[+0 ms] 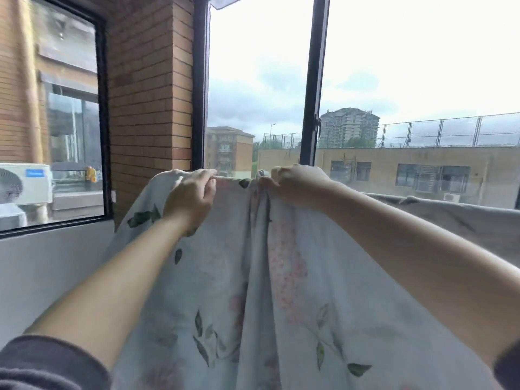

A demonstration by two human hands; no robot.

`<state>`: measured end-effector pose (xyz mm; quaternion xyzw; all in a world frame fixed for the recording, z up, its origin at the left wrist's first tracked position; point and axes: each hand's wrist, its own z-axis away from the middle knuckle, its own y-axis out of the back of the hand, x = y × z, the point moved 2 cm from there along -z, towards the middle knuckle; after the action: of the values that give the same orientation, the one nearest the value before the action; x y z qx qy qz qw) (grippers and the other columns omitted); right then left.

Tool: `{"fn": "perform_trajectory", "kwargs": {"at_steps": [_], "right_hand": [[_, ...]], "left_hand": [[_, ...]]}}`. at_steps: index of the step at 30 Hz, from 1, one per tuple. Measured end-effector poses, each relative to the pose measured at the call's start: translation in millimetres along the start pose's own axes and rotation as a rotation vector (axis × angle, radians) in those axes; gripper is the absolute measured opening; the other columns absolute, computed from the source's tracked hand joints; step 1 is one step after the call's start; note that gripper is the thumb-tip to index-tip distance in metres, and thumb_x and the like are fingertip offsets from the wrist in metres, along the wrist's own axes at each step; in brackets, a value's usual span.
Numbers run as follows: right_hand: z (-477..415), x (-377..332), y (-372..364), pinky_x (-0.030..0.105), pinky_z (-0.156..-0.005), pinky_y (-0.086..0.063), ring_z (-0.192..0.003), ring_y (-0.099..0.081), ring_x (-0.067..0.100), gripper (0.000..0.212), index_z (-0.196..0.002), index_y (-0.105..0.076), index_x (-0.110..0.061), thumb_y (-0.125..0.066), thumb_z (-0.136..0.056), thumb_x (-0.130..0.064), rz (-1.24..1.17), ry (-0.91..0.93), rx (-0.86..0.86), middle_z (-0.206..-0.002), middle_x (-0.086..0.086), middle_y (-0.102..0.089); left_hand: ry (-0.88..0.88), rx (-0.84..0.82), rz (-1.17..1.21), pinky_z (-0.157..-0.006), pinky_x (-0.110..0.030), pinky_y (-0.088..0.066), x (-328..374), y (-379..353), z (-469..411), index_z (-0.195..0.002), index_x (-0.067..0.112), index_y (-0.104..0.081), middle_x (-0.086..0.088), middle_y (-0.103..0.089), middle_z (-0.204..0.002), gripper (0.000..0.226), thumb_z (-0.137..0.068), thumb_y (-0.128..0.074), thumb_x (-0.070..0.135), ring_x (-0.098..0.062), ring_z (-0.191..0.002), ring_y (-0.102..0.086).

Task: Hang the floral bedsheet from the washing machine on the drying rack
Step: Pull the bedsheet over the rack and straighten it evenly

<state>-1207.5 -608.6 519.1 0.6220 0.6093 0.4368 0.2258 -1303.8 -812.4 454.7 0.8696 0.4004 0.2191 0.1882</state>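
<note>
The floral bedsheet [281,277], pale grey-blue with pink blossoms and green leaves, hangs in front of me and fills the lower middle of the view. Its top edge runs level at about window-sill height and stretches off to the right. My left hand [191,195] grips that top edge with curled fingers. Close beside it, my right hand [295,184] pinches a bunched fold of the same edge. The drying rack itself is hidden under the cloth.
A brick pillar [149,94] stands ahead on the left, next to a dark window frame [312,88] with open glass beyond. A white wall [42,263] and another window with an outdoor air-conditioner unit [25,182] lie to the left.
</note>
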Motion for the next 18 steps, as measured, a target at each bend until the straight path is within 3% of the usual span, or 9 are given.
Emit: {"fn": "perform_trajectory", "kwargs": {"at_steps": [5,8,11,13,15,18], "right_hand": [[-69.0,-48.0,-18.0,0.032,-0.068,-0.040,-0.091,-0.055,0.022,0.052,-0.101,-0.053,-0.019,-0.019,-0.097,-0.058,0.076,-0.017,-0.074,-0.111,0.006,-0.062],[-98.3,-84.0,-31.4,0.032,-0.069,-0.039,-0.090,-0.054,0.023,0.053,-0.109,-0.056,-0.018,-0.022,-0.098,-0.057,0.122,-0.034,-0.108,-0.111,0.005,-0.062],[-121.1,-116.7,-45.2,0.033,-0.068,-0.038,-0.094,-0.056,0.026,0.050,-0.114,-0.055,-0.017,-0.024,-0.099,-0.052,0.131,-0.077,-0.105,-0.112,0.009,-0.062],[-140.0,-141.5,-49.3,0.034,-0.068,-0.038,-0.098,-0.058,0.029,0.053,-0.114,-0.056,-0.017,-0.021,-0.099,-0.054,0.116,-0.110,-0.100,-0.112,0.010,-0.062],[-156.9,-159.3,-52.1,0.035,-0.069,-0.041,-0.099,-0.059,0.029,0.058,-0.112,-0.058,-0.016,-0.019,-0.098,-0.057,0.097,-0.134,-0.116,-0.112,0.010,-0.062],[-174.5,-175.2,-57.1,0.035,-0.069,-0.042,-0.097,-0.058,0.029,0.050,-0.110,-0.057,-0.016,-0.023,-0.100,-0.052,0.101,-0.162,-0.147,-0.112,0.010,-0.061]], "left_hand": [[0.314,-0.008,-0.022,-0.105,-0.045,-0.033,-127.7,5.9,-7.1,-0.135,0.015,-0.046,-0.011,-0.045,-0.143,0.042,-0.095,-0.034,0.023,-0.032,-0.128,-0.042],[0.569,-0.136,0.227,-0.095,-0.039,-0.039,-191.1,1.1,-23.0,-0.118,0.010,-0.057,-0.019,-0.053,-0.133,0.040,-0.095,-0.034,0.033,-0.035,-0.118,-0.050],[0.807,-0.468,0.432,-0.089,-0.036,-0.040,-221.5,-2.4,-24.8,-0.099,0.006,-0.060,-0.016,-0.057,-0.118,0.044,-0.101,-0.029,0.037,-0.028,-0.104,-0.052],[0.852,-0.700,0.396,-0.090,-0.039,-0.042,-243.5,2.5,-22.8,-0.092,0.009,-0.057,-0.014,-0.055,-0.112,0.047,-0.100,-0.029,0.046,-0.027,-0.101,-0.052],[0.844,-0.904,0.291,-0.088,-0.039,-0.045,-263.2,2.4,-20.8,-0.104,0.007,-0.058,-0.014,-0.057,-0.113,0.056,-0.094,-0.035,0.057,-0.029,-0.104,-0.055],[0.850,-1.146,0.402,-0.083,-0.033,-0.053,-282.9,-11.9,-15.7,-0.110,0.009,-0.064,-0.007,-0.068,-0.110,0.066,-0.081,-0.048,0.066,-0.024,-0.098,-0.065]]}}
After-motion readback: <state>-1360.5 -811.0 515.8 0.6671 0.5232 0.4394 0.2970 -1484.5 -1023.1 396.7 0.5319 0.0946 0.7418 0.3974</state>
